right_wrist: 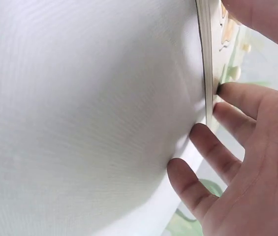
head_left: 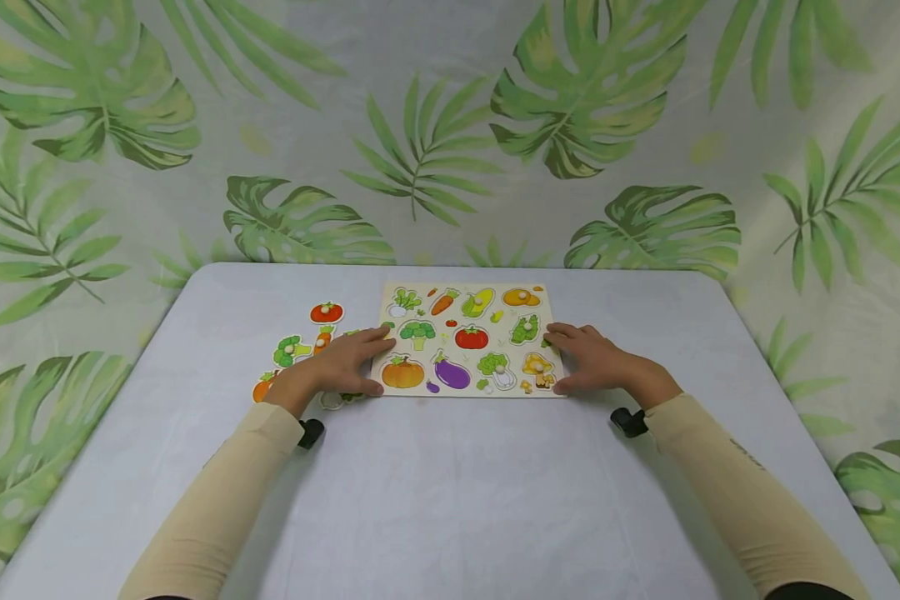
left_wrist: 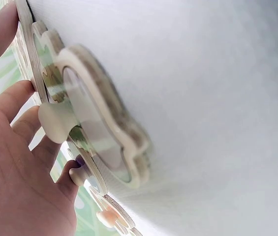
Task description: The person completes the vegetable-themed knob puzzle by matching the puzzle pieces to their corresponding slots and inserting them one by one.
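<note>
My left hand rests at the left edge of a vegetable puzzle board, thumb near its front corner. On the opposite edge, my right hand touches the board with its fingers fairly straight. The board lies flat and shows printed vegetables. Beneath and beside my left hand are loose knobbed pieces, among them a tomato piece, a carrot piece and a broccoli piece; my hand partly hides others. A pale knobbed piece is close to my left fingers in the left wrist view.
A white cloth covers the table, whose far edge meets a leaf-patterned backdrop. An orange piece lies left of my left wrist. Black wrist devices sit at both cuffs.
</note>
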Demonstrator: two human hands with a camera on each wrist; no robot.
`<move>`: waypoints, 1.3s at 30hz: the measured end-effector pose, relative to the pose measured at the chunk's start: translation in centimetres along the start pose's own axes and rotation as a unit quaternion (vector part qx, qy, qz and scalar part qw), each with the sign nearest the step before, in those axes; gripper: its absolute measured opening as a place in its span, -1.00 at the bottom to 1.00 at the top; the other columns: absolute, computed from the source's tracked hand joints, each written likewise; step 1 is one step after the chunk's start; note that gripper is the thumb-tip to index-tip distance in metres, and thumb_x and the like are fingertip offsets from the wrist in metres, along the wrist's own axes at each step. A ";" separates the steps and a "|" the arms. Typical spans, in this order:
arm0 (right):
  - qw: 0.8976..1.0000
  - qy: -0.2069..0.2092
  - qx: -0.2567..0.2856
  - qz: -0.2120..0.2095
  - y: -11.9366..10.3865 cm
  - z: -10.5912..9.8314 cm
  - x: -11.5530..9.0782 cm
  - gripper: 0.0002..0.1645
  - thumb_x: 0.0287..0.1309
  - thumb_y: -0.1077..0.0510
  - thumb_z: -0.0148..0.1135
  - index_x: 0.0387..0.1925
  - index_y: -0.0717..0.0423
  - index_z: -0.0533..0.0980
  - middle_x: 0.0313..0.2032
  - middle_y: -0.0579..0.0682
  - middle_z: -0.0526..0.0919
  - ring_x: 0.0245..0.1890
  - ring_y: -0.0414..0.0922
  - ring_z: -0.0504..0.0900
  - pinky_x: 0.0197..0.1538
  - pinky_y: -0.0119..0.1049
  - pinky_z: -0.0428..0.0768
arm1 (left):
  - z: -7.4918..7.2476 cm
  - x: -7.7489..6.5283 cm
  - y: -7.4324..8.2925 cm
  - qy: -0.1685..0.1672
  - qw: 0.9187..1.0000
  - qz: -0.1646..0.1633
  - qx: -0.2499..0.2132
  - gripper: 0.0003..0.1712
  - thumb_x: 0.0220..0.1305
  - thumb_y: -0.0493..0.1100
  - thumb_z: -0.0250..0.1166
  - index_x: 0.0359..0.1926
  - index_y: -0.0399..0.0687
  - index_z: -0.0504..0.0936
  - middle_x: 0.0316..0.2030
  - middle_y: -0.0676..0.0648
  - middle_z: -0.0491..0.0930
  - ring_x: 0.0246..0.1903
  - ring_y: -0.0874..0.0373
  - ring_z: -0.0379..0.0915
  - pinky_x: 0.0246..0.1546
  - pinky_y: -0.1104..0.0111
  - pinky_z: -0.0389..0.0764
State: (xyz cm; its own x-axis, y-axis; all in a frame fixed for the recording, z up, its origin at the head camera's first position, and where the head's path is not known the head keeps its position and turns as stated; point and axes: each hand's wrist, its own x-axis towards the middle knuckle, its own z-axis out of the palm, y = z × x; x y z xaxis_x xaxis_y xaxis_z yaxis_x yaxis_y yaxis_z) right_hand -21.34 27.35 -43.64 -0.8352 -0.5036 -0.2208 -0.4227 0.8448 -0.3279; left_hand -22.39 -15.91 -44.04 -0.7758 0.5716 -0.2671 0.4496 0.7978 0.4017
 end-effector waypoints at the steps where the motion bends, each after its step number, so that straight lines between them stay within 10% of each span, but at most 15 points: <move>1: 1.000 -0.001 0.000 0.002 0.0 0.0 0.0 0.08 0.07 -0.14 0.43 0.47 0.25 0.18 0.50 0.25 0.11 0.33 0.33 0.23 0.31 0.28 0.32 | 0.0 0.0 0.0 0.000 1.000 -0.001 0.001 -0.05 0.17 0.09 0.36 0.52 0.00 0.19 0.58 -0.14 -0.04 0.54 -0.25 -0.09 0.49 -0.22 0.03; 17: 1.000 -0.015 0.002 0.017 -0.2 -0.1 0.1 0.07 0.09 -0.13 0.43 0.49 0.20 0.16 0.53 0.22 0.07 0.36 0.30 0.19 0.34 0.29 0.30 | 0.0 0.2 0.1 0.014 0.999 -0.008 -0.027 -0.06 0.20 0.09 0.35 0.50 -0.11 0.20 0.56 -0.18 0.03 0.53 -0.24 -0.05 0.51 -0.16 0.07; 27: 0.999 -0.022 -0.001 0.024 -0.2 -0.1 0.1 0.08 0.09 -0.15 0.43 0.49 0.19 0.15 0.53 0.22 0.06 0.38 0.32 0.17 0.36 0.29 0.28 | -3.0 0.5 -0.2 0.051 0.995 -0.023 -0.087 -0.29 0.34 -0.06 0.25 0.43 -0.21 0.31 0.46 -0.26 0.24 0.50 -0.25 0.04 0.50 -0.14 0.12; 39: 1.000 -0.017 0.001 0.021 -0.1 0.0 0.0 0.06 0.11 -0.12 0.43 0.50 0.19 0.15 0.53 0.22 0.05 0.38 0.32 0.17 0.35 0.28 0.29 | -6.9 -0.7 -4.9 0.212 0.957 -0.132 -0.144 -0.51 0.44 -0.11 0.13 0.30 -0.22 0.46 0.38 -0.29 0.36 0.41 -0.29 0.18 0.42 -0.17 0.25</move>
State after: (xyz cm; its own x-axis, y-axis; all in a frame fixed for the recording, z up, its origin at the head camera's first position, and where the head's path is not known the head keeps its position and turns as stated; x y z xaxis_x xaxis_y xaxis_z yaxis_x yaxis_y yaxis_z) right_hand -21.28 27.27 -43.62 -0.8400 -0.4732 -0.2655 -0.3866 0.8653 -0.3190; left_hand -27.08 -21.55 -39.79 -0.9831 0.1790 -0.0372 0.1195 0.7829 0.6106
